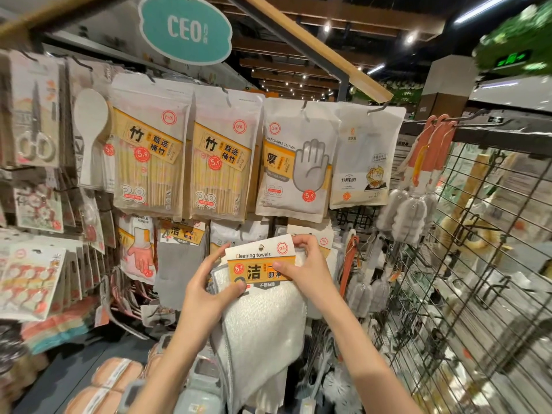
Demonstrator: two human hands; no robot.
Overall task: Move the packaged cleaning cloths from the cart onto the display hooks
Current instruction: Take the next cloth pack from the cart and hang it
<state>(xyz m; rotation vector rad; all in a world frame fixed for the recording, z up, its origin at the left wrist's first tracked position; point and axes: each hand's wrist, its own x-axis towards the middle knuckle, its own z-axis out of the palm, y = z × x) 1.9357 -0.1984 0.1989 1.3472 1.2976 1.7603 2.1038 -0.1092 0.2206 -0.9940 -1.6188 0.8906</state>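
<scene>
Before the shop's hook display (268, 222), my left grip (209, 282) and right grip (307, 264) pinch the cleaning towels pack (263, 294) closed-fingered.

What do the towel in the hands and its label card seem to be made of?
The cleaning towel looks like soft woven or microfibre cloth: matte white, nubbly, draping in folds, grey stitched edge. Its label card looks like thin printed cardboard, smooth and flat, slightly bent where the fingers grip.

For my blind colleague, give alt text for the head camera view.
Both hands, left hand and right hand, hold a cleaning towels pack by its card header before crowded display hooks. Disposable gloves pack hangs above.
</scene>
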